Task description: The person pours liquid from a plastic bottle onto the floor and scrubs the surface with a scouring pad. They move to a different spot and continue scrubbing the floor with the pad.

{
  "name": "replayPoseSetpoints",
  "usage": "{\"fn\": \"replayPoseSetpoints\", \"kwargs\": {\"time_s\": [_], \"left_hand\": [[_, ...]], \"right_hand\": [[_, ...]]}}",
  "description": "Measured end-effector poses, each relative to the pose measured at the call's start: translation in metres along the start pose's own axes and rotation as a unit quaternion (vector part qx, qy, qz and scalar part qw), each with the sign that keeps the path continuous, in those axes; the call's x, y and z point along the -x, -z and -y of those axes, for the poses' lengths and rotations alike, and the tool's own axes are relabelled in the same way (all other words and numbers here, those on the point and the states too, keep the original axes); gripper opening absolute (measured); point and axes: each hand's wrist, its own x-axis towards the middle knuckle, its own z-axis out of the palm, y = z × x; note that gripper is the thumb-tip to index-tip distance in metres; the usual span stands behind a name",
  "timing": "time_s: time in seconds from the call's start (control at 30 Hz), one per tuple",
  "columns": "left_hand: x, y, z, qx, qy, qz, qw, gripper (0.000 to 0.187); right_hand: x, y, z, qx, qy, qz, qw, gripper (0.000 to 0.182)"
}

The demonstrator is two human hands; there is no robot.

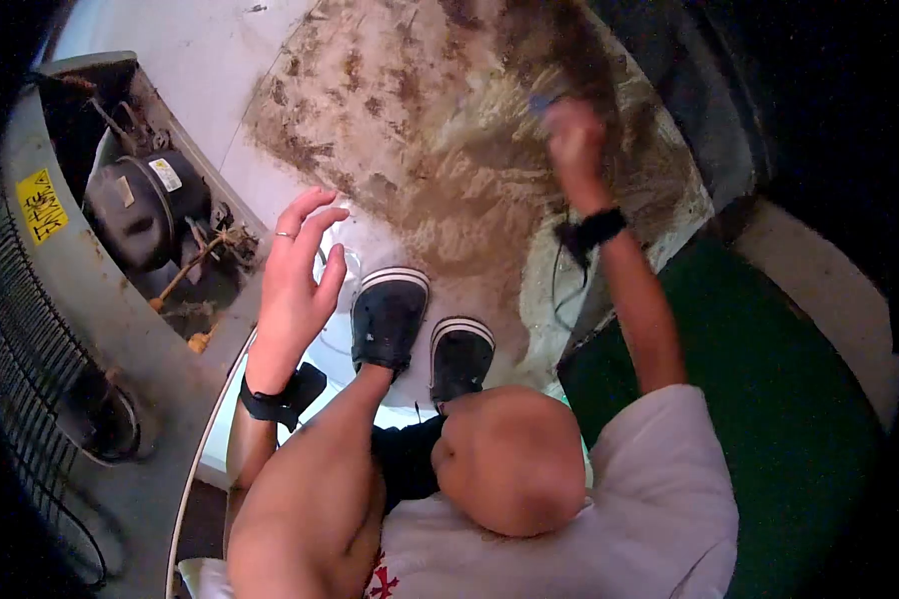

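Note:
I squat over a white tiled floor with a wide brown dirt patch [440, 130]. My left hand [298, 275] hovers with fingers spread beside the rear of a refrigerator and holds nothing. My right hand [572, 140] is stretched forward over the dirt and blurred; it is closed around a small bluish object [544, 100] that I cannot identify. Black straps wrap both wrists. My feet in black shoes [388, 317] stand on the floor below the hands.
At left the refrigerator's open compartment shows a black compressor [145, 205], copper tubing and a yellow label [42, 205]. A black wire grille [30, 369] runs along its back. A green surface [769, 399] lies at right, and a dark wall edge at the top right.

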Motion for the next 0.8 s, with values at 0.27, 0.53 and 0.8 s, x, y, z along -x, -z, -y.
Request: {"fn": "replayPoseSetpoints", "kwargs": {"time_s": [0.27, 0.53, 0.8], "left_hand": [[-0.003, 0.003, -0.003, 0.000, -0.005, -0.009, 1.000, 0.030], [-0.002, -0.003, -0.002, 0.018, 0.003, -0.004, 1.000, 0.031], [-0.010, -0.006, -0.004, 0.020, -0.007, -0.006, 1.000, 0.032]], "right_hand": [[-0.032, 0.022, -0.036, -0.001, -0.200, -0.001, 0.980, 0.016], [-0.018, 0.032, -0.089, -0.060, -0.126, -0.041, 0.989, 0.006], [0.028, 0.009, -0.047, -0.041, 0.033, -0.007, 0.999, 0.007]]}}
